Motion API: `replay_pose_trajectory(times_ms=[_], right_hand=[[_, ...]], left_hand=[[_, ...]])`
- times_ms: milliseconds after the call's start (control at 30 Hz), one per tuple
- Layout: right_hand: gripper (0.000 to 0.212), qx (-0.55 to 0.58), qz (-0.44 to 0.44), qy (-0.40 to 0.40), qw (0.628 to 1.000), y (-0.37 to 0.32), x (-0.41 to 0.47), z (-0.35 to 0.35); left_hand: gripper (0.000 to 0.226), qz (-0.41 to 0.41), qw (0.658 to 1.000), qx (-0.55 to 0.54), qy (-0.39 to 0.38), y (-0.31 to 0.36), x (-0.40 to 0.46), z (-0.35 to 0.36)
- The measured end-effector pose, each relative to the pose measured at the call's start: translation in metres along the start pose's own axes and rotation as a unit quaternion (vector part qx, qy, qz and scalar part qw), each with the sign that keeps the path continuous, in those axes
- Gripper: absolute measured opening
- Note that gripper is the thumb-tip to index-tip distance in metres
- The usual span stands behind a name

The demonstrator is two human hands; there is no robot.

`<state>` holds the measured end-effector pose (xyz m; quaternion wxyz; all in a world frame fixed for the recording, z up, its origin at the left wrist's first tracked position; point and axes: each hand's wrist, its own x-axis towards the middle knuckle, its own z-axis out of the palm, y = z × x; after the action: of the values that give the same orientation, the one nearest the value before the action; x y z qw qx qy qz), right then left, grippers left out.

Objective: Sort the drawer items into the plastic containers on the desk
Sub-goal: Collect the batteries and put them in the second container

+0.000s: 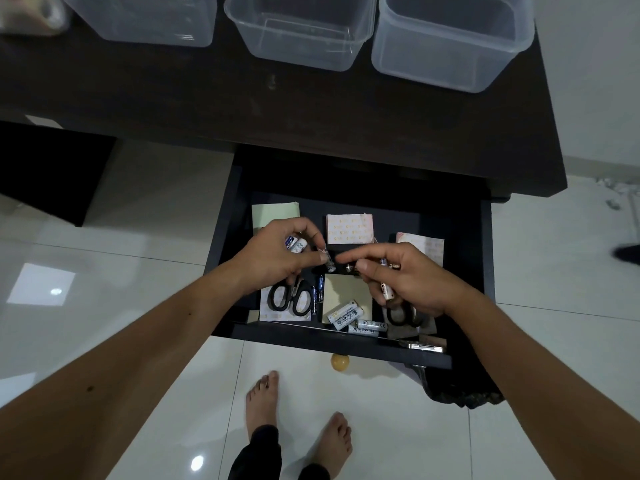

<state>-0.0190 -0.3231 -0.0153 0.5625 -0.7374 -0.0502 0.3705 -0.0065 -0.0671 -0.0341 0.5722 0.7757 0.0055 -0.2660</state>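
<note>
Both hands are inside the open dark drawer (486,258). My left hand (277,252) grips several white batteries (297,244) in its curled fingers and pinches one more battery (329,263) at its fingertips. My right hand (403,277) holds batteries (387,291) in its palm, its forefinger pointing toward the left hand. Loose batteries (348,315) lie on a yellow note pad (348,289) near the drawer's front. Black scissors (290,299) lie under my left wrist; a second pair (401,315) is partly hidden under my right hand.
Three clear plastic containers stand on the dark desk (242,98): left (145,26), middle (301,39), right (446,53). Pink paper pads (349,228), a pale green pad (275,213) and blue pens (318,292) are in the drawer. My bare feet stand on white tiles below.
</note>
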Motion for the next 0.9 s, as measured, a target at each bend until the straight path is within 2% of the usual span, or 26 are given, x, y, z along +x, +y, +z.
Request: replay_pose_trajectory(times_ms=[100, 200, 300, 433, 567, 700, 800, 900], right_hand=[[0.021, 0.081, 0.022, 0.004, 0.996, -0.001, 0.001, 0.001], [0.019, 0.115, 0.034, 0.002, 0.993, -0.001, 0.001, 0.001], [0.016, 0.135, 0.033, 0.003, 0.99, 0.001, 0.002, 0.002], [0.021, 0.16, 0.038, 0.004, 0.986, 0.004, 0.005, 0.002], [0.023, 0.158, 0.037, 0.011, 0.987, 0.006, 0.004, -0.002], [0.02, 0.149, 0.036, 0.026, 0.988, 0.004, 0.002, -0.006], [0.009, 0.133, 0.057, 0.04, 0.989, 0.004, 0.001, -0.011], [0.012, 0.071, 0.066, 0.034, 0.995, 0.007, 0.0, -0.01]], left_hand=[[0.029, 0.027, 0.992, 0.122, -0.007, -0.002, 0.001, 0.002], [0.037, 0.039, 0.974, 0.224, -0.007, -0.005, 0.003, 0.003], [0.036, 0.037, 0.967, 0.253, 0.002, -0.007, 0.007, 0.006], [0.019, 0.027, 0.961, 0.275, 0.006, -0.009, 0.009, 0.009], [0.013, 0.024, 0.962, 0.271, 0.003, -0.011, 0.009, 0.007], [0.01, 0.024, 0.979, 0.202, 0.003, -0.004, 0.003, 0.003], [0.016, -0.012, 0.99, 0.139, -0.001, 0.0, -0.001, 0.003], [0.024, -0.037, 0.993, 0.111, -0.012, 0.002, -0.003, 0.004]])
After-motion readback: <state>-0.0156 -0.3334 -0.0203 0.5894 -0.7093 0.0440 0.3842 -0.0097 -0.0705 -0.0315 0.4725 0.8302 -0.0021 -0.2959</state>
